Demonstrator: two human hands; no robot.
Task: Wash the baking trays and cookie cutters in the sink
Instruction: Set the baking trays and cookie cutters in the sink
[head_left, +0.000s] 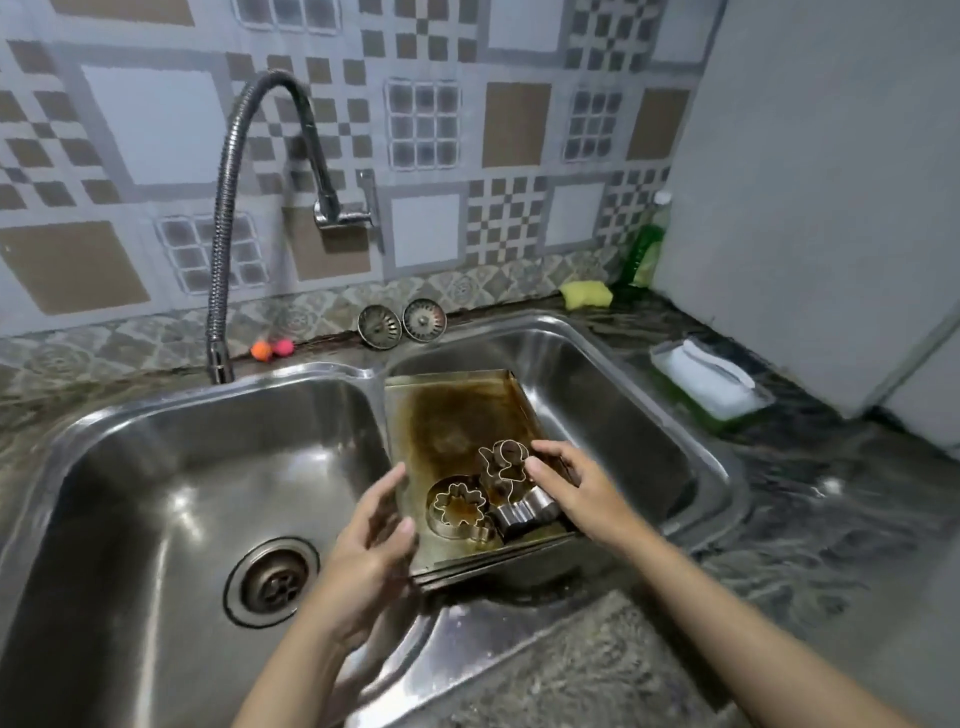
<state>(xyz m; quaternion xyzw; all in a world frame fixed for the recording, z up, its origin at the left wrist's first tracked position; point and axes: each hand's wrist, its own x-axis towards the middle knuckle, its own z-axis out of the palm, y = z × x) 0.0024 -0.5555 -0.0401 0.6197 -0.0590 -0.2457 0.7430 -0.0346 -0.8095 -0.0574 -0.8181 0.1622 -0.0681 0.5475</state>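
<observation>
trays (457, 415), stacked and stained brown with baked-on grease, lie tilted across the right basin (613, 395) of a double steel sink, the far end against the divider, the near end propped on the sink's front rim. at least two thin metal edges show at that near end. on the top tray's near half sit the cookie cutters: a round cutter with a flower shape inside (457, 506), a taller figure-shaped cutter (501, 462) behind it, and a curved-walled cutter (524, 512) at the near right corner, all shiny thin steel.

left hand (369, 556) is at the trays' near left corner, fingers half curled along the left edge, thumb up over the rim; whether it truly grips is hard to tell. right hand (576, 483) reaches over the right edge, fingers spread and relaxed, fingertips at the figure-shaped cutter, clasping nothing that shows.

left basin (171, 467) lies bare down to its round drain (272, 582), giving wide room beside the trays. flexible ribbed faucet (234, 171) arches from the wall, its spout above the sink's back edge over the left basin. two strainer plugs (402, 323) lean at the back edge by the divider. yellow sponge (586, 293) and green soap bottle (644, 249) sit at the counter's far right corner; a white cloth in a tray (709, 376) lies along the right side on dark speckled stone.
</observation>
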